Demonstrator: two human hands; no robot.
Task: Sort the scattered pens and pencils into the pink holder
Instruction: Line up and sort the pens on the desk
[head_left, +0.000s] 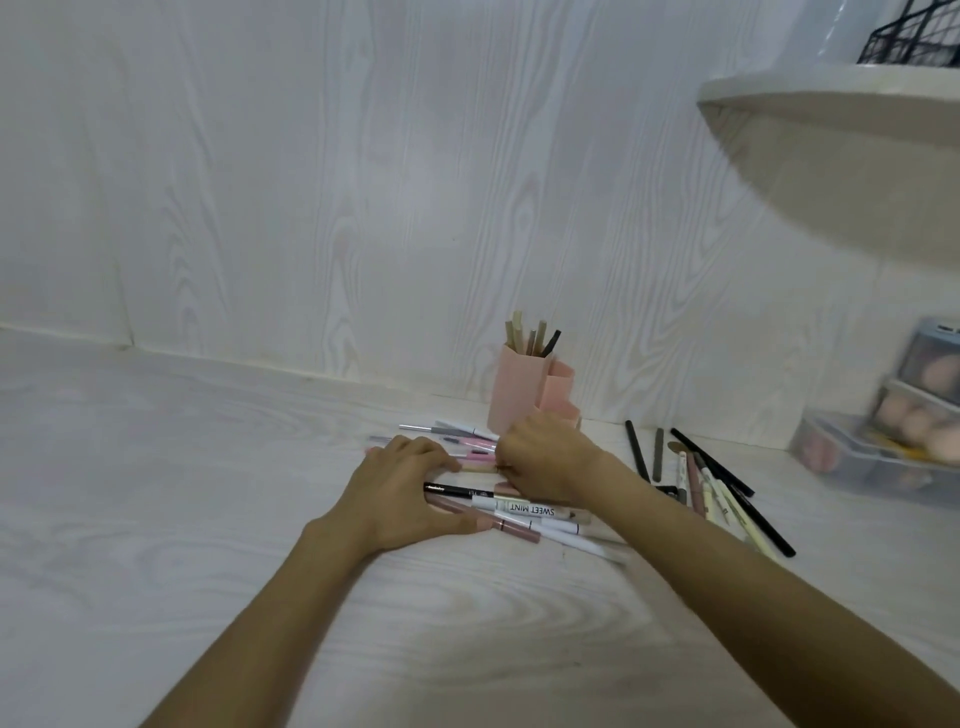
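Observation:
The pink holder (522, 400) stands by the back wall with several pencils upright in its tall compartment. In front of it lies a pile of pens (524, 512), among them a black one and a white one marked SWEET MINT. My left hand (402, 486) lies on the pile's left end, and its fingers and thumb close around several pens. My right hand (540, 457), just in front of the holder, is curled and pinches the end of a beige pencil (480, 468). A second group of black and pale pencils (711, 483) lies to the right.
Clear plastic drawers (883, 441) holding pink sponges stand at the right edge of the white wood-grain table (208, 493). Above them juts a rounded white shelf (841, 135) with a black wire basket (909, 36) on it. The wall runs close behind the holder.

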